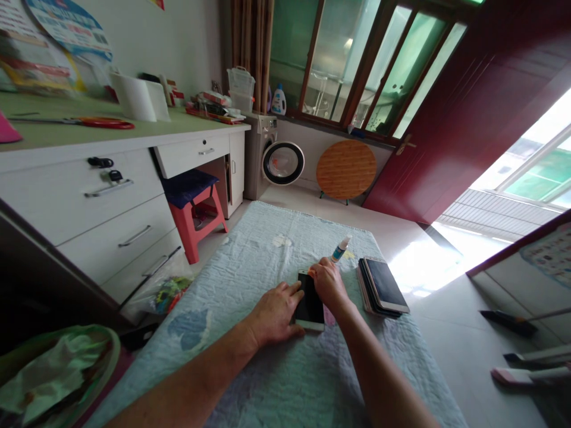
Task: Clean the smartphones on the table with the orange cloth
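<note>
A white-framed phone (pixel 309 306) with a dark screen lies flat on the pale blue quilted cloth (pixel 250 261). My left hand (pixel 275 313) rests against the phone's left edge, fingers curled along it, holding it steady. My right hand (pixel 328 281) is closed and pressed on the upper part of the screen; what its fingers pinch, if anything, is hidden. Just beyond my right hand lies a small spray bottle (pixel 341 248). To the right sits a stack of phones (pixel 382 286).
A white desk with drawers (pixel 111 196) runs along the left, with a red stool (pixel 196 208) under it. A washing machine (pixel 272 157) and a round wooden board (pixel 346 169) stand at the far wall. A bin with a green bag (pixel 53 368) is at lower left.
</note>
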Available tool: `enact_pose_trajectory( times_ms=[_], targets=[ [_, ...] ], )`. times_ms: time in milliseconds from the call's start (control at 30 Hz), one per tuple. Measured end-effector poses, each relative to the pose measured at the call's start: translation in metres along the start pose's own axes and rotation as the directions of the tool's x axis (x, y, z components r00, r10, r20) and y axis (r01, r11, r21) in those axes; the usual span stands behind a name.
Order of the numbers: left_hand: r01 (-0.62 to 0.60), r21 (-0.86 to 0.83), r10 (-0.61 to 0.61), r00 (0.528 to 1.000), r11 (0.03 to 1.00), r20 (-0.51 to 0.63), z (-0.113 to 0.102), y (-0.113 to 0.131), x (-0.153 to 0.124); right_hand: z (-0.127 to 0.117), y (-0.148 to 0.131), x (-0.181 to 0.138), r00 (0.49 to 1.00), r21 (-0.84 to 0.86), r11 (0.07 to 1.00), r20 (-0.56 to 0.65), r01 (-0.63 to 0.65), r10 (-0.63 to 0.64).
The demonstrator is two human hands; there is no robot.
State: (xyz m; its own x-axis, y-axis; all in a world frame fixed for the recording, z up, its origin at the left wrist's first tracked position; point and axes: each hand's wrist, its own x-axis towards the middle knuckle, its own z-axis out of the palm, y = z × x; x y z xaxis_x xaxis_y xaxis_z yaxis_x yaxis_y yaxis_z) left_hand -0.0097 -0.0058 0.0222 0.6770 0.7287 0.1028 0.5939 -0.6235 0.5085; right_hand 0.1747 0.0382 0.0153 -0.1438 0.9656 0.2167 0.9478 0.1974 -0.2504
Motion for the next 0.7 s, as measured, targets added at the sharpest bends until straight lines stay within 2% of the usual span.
enact_pose_trajectory(
  times_ms=[167,267,467,600,700],
  targets=[
    [0.012,-0.03,-0.012,1.0,0.999,-0.001,-0.002,0.001,0.0,0.015,-0.015,0.012,0.997,0.039,0.997,0.039,0.072,-0.074],
    [0.015,-0.041,-0.015,1.0,0.999,-0.013,-0.001,-0.001,0.0,0.015,-0.015,0.013,0.995,0.112,0.99,0.032,0.091,-0.095],
    [0.053,-0.104,-0.062,0.995,0.993,-0.083,0.009,-0.007,0.001,-0.005,-0.01,-0.005,0.991,0.292,0.951,0.059,0.101,-0.123],
    [0.095,-0.085,-0.1,0.993,0.992,-0.056,0.011,-0.008,0.002,-0.022,-0.02,-0.03,0.976,0.316,0.937,0.108,0.148,-0.191],
    [0.125,-0.052,-0.126,0.992,0.991,-0.022,0.01,-0.008,0.003,-0.035,-0.028,-0.051,0.946,0.34,0.921,0.187,0.19,-0.265]
  ],
)
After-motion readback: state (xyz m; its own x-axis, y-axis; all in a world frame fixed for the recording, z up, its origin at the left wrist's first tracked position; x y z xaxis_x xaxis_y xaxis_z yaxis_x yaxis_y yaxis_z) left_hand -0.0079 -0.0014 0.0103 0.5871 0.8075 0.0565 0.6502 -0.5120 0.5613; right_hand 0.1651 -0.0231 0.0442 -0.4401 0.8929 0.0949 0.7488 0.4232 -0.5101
